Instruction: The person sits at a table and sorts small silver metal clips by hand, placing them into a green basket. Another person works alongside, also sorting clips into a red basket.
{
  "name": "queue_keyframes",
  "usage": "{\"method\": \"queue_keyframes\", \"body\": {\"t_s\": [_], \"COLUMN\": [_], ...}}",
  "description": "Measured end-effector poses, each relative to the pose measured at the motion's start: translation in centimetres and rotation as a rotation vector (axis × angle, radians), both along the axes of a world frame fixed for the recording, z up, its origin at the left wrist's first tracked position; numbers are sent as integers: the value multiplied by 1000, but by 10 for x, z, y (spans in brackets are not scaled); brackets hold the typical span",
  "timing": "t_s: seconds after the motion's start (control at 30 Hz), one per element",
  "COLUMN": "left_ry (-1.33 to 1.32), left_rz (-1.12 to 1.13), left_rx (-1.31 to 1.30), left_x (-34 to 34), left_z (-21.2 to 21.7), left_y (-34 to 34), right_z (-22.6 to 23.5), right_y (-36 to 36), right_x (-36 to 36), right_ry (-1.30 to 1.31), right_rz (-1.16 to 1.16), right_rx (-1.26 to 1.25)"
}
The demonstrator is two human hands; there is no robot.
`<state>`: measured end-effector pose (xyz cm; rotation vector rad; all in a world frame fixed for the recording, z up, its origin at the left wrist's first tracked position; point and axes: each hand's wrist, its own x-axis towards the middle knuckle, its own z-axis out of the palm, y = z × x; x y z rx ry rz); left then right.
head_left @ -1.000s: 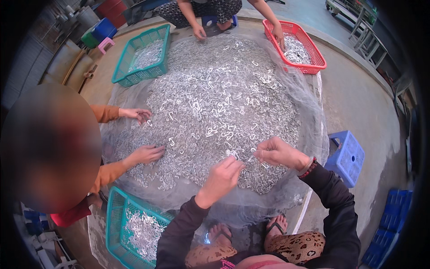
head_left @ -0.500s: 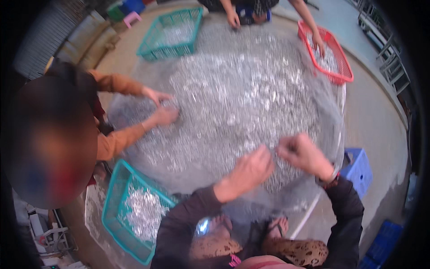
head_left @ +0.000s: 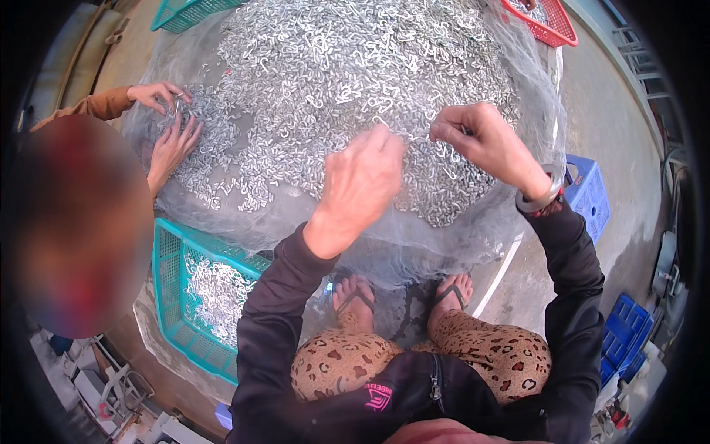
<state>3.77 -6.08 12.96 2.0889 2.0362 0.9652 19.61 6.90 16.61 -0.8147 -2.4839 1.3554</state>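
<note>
Small silvery bent metal hooks (head_left: 333, 81) lie in a wide heap in front of me, spread on thin grey netting (head_left: 229, 222). Above the heap's near right part, my left hand (head_left: 362, 177) is closed in a pinch, and a bright metal hook (head_left: 380, 120) pokes out at its fingertips. Just to its right, my right hand (head_left: 484, 140) is also pinched, with a bracelet at the wrist. A thin silvery bit (head_left: 416, 138) shows in the gap between both sets of fingertips. The fingers hide most of what they grip.
A green basket (head_left: 166, 296) of hooks stands at my near left; another green basket (head_left: 168, 16) is far left. A red basket (head_left: 551, 31) sits far right. A co-worker's hands (head_left: 174, 137) work at the heap's left edge. A blue plastic stool (head_left: 589, 196) stands right.
The view has tilted downward, so the heap and baskets sit higher in the picture. My fingertips are somewhat farther apart. The co-worker's hands remain at the heap's left edge.
</note>
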Motion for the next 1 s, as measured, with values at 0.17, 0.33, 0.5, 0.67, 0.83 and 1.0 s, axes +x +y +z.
{"method": "queue_keyframes", "body": {"t_s": [0.17, 0.33, 0.5, 0.67, 0.83, 1.0], "left_ry": [-18, -164, -656, -659, -448, -537], "left_rz": [-44, -83, -16, -115, -118, -67], "left_rx": [7, -11, -125, -158, -73, -65], "left_x": [-1, 5, 18, 26, 19, 13], "left_z": [-4, -18, -48, -57, -43, -39], "left_y": [1, 3, 3, -1, -2, -3], "right_z": [-2, -19, -50, -54, -43, -45], "right_y": [6, 17, 10, -6, -7, -4], "right_x": [7, 22, 31, 27, 18, 23], "right_ry": [-104, -58, 63, -23, -30, -103], "right_rz": [-71, -156, -311, -274, -164, -254], "right_rx": [-194, -621, -1104, -926, -238, -606]}}
